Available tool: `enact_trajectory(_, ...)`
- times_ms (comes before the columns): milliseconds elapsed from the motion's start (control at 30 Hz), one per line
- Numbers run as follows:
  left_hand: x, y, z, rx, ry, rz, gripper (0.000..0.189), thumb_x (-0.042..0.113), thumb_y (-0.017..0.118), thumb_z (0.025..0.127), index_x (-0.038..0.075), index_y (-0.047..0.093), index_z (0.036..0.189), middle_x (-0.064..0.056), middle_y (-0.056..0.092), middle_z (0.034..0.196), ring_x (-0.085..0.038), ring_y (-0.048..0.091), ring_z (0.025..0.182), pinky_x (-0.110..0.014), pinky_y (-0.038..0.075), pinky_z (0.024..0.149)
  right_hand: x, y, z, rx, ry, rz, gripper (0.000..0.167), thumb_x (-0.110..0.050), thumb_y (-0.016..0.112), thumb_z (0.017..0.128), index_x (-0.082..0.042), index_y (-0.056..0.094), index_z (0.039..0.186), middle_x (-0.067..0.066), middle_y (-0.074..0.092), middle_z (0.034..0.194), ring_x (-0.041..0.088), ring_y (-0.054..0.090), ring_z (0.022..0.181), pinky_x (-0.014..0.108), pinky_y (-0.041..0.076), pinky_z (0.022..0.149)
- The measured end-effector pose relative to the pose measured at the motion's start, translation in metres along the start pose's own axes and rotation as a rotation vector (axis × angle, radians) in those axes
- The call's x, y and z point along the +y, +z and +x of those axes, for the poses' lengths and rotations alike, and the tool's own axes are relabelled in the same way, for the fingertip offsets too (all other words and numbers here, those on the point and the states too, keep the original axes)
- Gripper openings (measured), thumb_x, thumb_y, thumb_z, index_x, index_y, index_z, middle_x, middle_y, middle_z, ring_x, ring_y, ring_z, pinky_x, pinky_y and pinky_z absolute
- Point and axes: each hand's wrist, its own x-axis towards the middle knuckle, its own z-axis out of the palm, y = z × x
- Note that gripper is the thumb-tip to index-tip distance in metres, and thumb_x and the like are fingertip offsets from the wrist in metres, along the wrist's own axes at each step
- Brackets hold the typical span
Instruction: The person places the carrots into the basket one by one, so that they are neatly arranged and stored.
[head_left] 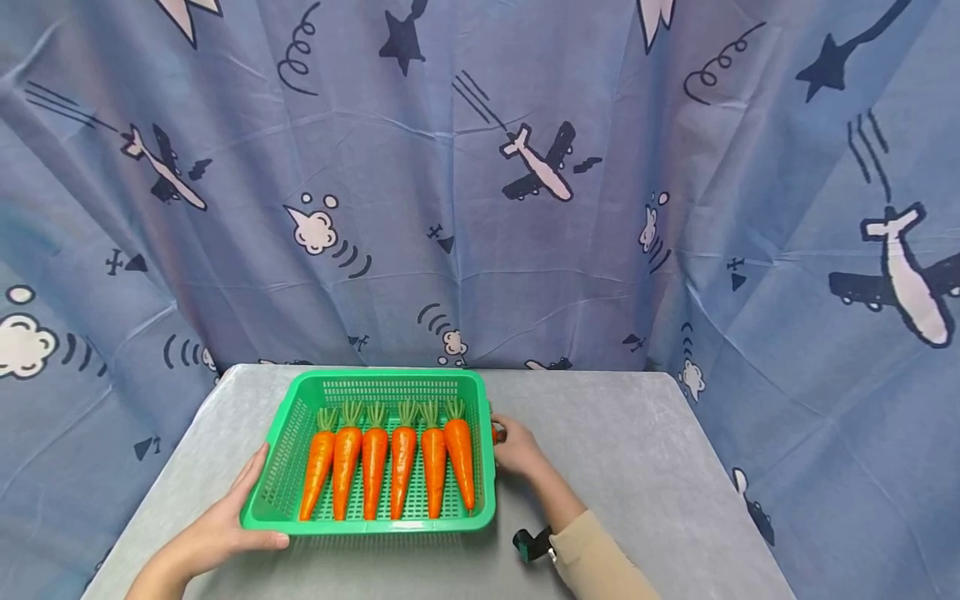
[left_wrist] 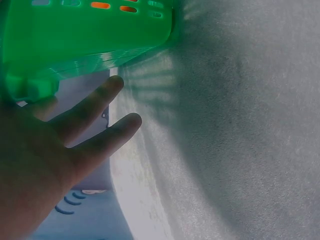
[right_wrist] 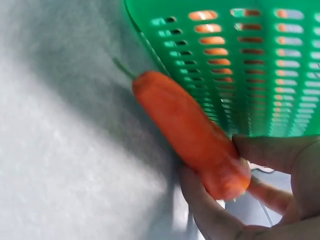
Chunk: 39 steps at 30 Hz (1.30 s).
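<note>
A green plastic basket [head_left: 375, 527] holds several orange carrots [head_left: 402, 471] with green tops, laid side by side. My left hand [head_left: 225, 521] rests at its near left corner, the thumb along the front rim and the fingers by the left side. In the left wrist view, the fingers [left_wrist: 107, 135] are straight and spread. Beside the basket's right wall, my right hand [head_left: 517, 450] pinches a long orange-red vegetable [right_wrist: 182, 125] by its thicker end. A thin green stem sticks out at the other end; I cannot tell its kind. In the head view it is mostly hidden.
The basket stands on a grey-white table [head_left: 622, 475]. A blue curtain [head_left: 420, 225] printed with planes and stars hangs behind and at both sides. A small black and green object [head_left: 531, 545] shows beside the right wrist.
</note>
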Motion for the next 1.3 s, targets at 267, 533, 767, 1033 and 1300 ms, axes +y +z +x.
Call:
enact_trajectory(267,0.0,0.001,0.002,0.003,0.037,-0.003,0.125,0.01,0.084,0.077,0.024,-0.005,0.164,-0.026,-0.003,0.167,0.029,0.006,0.125,0.0,0.02,0.092,-0.022,-0.038,-0.004,0.131,0.074,0.103,0.064,-0.004,0.074,0.084,-0.009,0.054,0.144,0.026,0.058,0.121,0.032,0.065,0.09,0.04,0.06,0.065)
enact_trajectory(533,0.0,0.001,0.002,0.001,0.022,-0.008,0.125,0.012,0.084,0.077,0.023,-0.005,0.164,-0.025,-0.004,0.167,0.031,0.008,0.122,-0.001,0.021,0.092,-0.062,-0.065,-0.01,0.156,0.017,0.272,0.065,-0.006,0.073,0.089,-0.015,0.048,0.148,0.024,0.053,0.133,0.035,0.067,0.102,0.043,0.061,0.072)
enact_trajectory(767,-0.002,0.001,0.002,0.005,0.033,-0.016,0.125,0.009,0.084,0.077,0.027,-0.004,0.164,-0.024,-0.003,0.168,0.023,0.005,0.131,0.001,0.019,0.092,-0.103,-0.049,-0.022,0.043,-0.05,0.334,0.063,-0.003,0.074,0.089,-0.013,0.05,0.146,0.024,0.053,0.133,0.034,0.067,0.102,0.045,0.06,0.072)
enact_trajectory(1033,0.0,0.0,0.002,0.005,0.024,-0.006,0.125,0.01,0.084,0.077,0.026,-0.005,0.164,-0.024,-0.003,0.168,0.022,0.004,0.132,0.0,0.019,0.092,-0.108,0.002,-0.022,-0.117,0.004,0.234,0.062,0.004,0.072,0.088,-0.016,0.05,0.143,0.023,0.05,0.124,0.027,0.063,0.087,0.045,0.059,0.07)
enact_trajectory(1300,0.0,0.001,0.002,0.002,0.019,-0.009,0.125,0.01,0.084,0.078,0.026,-0.005,0.164,-0.024,-0.003,0.168,0.019,0.004,0.134,0.0,0.021,0.092,-0.11,0.025,-0.027,-0.081,0.02,0.08,0.058,0.008,0.07,0.086,-0.013,0.054,0.137,0.019,0.057,0.115,0.03,0.061,0.092,0.041,0.056,0.066)
